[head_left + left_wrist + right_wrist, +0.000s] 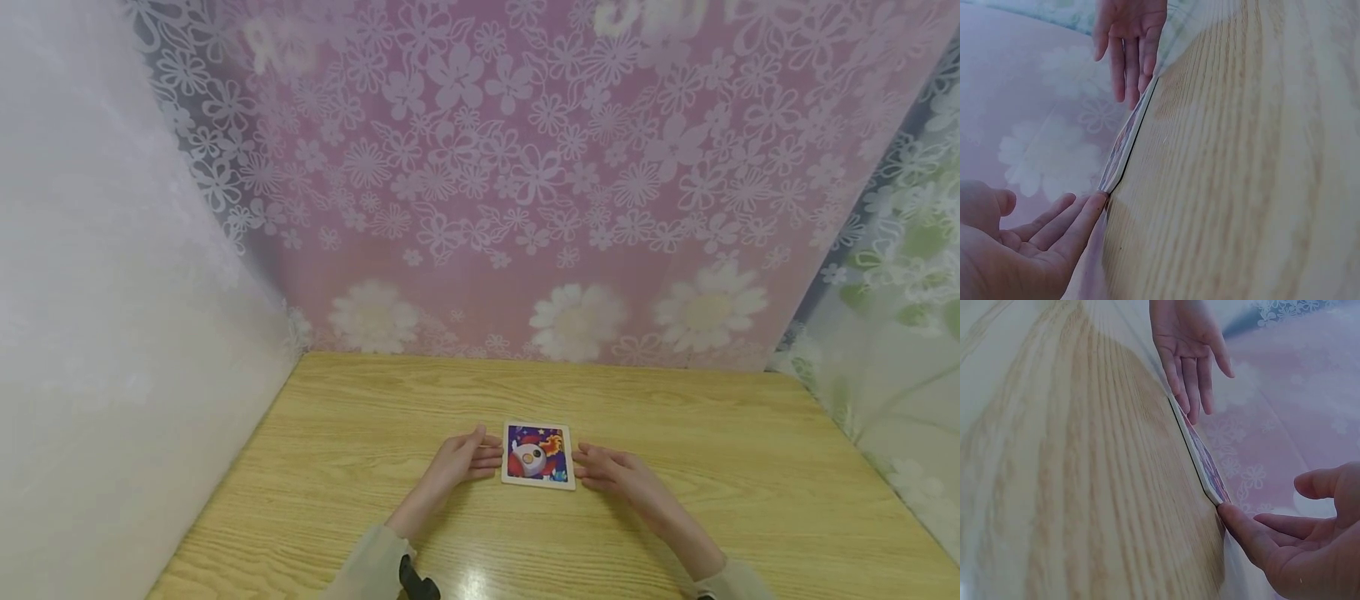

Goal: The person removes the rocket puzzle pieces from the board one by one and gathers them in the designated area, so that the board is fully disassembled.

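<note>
A square picture puzzle board (537, 455) with a pale border lies flat on the wooden table, showing a red and white rocket with flames on a dark blue ground. My left hand (463, 459) rests at its left edge with fingers extended, fingertips at the border. On the opposite side my right hand (617, 473) holds its fingers out straight toward the right edge. In the left wrist view the board (1127, 140) appears edge-on, thin, with fingertips at its near corner. The right wrist view shows a fingertip touching the board's edge (1200, 459). Both thumbs stand apart from it.
The wooden table (360, 408) extends around the board on all sides. A pink flowered curtain (480, 208) hangs along the back edge. A whitish sheet (112, 292) borders the left, and a leaf-patterned sheet (900, 333) the right. A black strap (417, 581) sits at the left wrist.
</note>
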Action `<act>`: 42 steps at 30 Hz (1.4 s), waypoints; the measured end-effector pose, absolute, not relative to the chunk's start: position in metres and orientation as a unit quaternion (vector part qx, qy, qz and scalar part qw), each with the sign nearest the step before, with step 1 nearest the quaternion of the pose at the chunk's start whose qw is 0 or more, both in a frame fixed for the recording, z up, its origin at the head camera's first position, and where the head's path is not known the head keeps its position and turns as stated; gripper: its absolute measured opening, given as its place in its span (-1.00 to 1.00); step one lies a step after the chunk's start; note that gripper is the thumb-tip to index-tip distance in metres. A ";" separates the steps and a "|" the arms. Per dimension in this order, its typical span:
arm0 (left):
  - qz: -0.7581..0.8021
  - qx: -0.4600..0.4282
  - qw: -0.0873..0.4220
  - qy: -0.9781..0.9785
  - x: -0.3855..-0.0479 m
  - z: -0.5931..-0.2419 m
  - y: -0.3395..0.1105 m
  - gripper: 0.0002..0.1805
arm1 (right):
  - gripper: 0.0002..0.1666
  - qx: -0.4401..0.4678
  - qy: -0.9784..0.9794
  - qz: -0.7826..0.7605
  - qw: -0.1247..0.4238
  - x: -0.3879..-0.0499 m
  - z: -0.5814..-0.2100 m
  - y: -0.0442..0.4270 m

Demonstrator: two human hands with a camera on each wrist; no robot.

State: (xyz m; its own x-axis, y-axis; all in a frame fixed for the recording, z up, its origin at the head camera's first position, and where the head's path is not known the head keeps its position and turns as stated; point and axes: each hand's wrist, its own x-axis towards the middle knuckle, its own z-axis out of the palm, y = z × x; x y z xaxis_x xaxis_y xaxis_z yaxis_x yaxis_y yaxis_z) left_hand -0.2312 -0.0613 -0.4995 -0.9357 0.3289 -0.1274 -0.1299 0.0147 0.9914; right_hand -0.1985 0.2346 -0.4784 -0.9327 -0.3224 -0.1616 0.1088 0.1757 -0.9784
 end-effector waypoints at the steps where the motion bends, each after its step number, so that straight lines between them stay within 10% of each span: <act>1: 0.699 0.073 0.164 0.692 -0.231 -0.500 -0.061 -0.37 | -0.22 -0.073 0.748 -0.638 0.169 -0.199 -0.479 0.235; 29: 0.695 0.075 0.166 0.696 -0.224 -0.499 -0.065 -0.41 | -0.22 -0.076 0.750 -0.632 0.177 -0.193 -0.481 0.238; 42: 0.684 0.076 0.151 0.709 -0.232 -0.492 -0.069 -0.39 | -0.39 -0.103 0.825 -0.551 0.072 -0.196 -0.472 0.228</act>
